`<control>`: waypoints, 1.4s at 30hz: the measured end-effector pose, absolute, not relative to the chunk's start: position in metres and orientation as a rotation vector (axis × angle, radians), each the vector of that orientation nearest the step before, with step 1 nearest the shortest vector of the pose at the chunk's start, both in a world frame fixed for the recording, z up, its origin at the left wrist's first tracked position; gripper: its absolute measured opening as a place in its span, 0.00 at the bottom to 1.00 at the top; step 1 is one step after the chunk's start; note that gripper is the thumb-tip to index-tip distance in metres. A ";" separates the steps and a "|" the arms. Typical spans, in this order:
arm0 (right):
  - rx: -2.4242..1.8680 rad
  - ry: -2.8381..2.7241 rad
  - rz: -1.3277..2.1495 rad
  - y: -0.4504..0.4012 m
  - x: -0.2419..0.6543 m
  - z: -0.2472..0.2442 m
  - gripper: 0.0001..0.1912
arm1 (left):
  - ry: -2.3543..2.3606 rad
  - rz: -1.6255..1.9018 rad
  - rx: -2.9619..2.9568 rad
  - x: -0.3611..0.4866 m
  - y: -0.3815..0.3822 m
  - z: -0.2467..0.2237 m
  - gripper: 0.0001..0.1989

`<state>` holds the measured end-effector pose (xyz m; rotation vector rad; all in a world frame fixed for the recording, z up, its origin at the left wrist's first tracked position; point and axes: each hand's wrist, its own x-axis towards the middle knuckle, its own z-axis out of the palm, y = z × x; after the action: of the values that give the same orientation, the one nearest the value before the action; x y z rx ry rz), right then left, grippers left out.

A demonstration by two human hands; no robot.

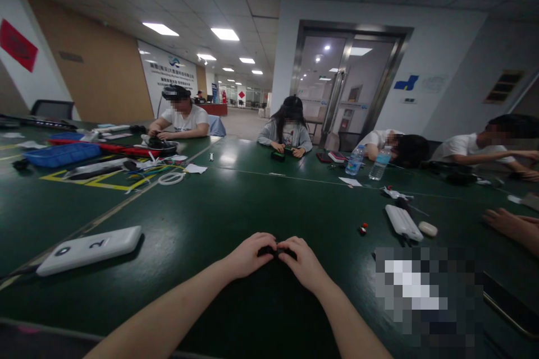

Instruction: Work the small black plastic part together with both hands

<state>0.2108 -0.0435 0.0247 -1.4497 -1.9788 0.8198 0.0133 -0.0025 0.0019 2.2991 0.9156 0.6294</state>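
Wrists (226, 271) angled inward, you hold your left hand (251, 255) and right hand (302, 259) nearly fingertip to fingertip, to the right of the white block marked 2 (92, 249). Between them sits a small dark piece (275, 254), about level with that block and low over the green table (202, 207); it blends so far into the tabletop that its shape cannot be told. Both hands have thumb and fingers curled into a pinch and appear to grip the piece from opposite sides, probably so that each steadies it against the other.

The white block lies flat, its cable (21, 274) trailing off leftward, perhaps turned that way so it stays away from your arms. Beyond the block are a blue tray (63, 154) and a white coil of cable (170, 182), likely grouped as shared supplies. Well to the block's right, past your right hand, lie a small red-and-white item (362, 229), a second white block (403, 223) and a pale rounded case (428, 229) just beside it, seemingly kept off your working spot. Farther right of the marked block, another person's hand (505, 225) is over the table; you cannot tell whether it grasps anything.
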 end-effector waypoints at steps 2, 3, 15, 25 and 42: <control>-1.460 -1.975 0.837 -0.044 0.212 0.026 0.11 | 0.911 0.627 2.299 0.013 -0.002 0.000 0.10; -1.468 -1.974 0.844 -0.044 0.212 0.026 0.11 | 0.914 0.624 2.299 0.013 -0.001 0.000 0.10; -1.496 -2.002 0.766 -0.040 0.210 0.021 0.10 | 0.869 0.574 2.415 0.013 -0.002 0.001 0.16; -1.581 -1.655 0.843 -0.034 0.237 0.010 0.14 | 1.439 0.632 2.407 -0.061 0.041 0.007 0.17; -1.600 -1.456 0.865 -0.024 0.257 -0.001 0.13 | 2.658 0.859 1.335 -0.152 0.067 -0.005 0.22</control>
<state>0.2566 -0.0239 -0.0012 -1.6002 -1.4564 0.8647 -0.1521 0.0666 -0.0047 1.3352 2.6580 0.8592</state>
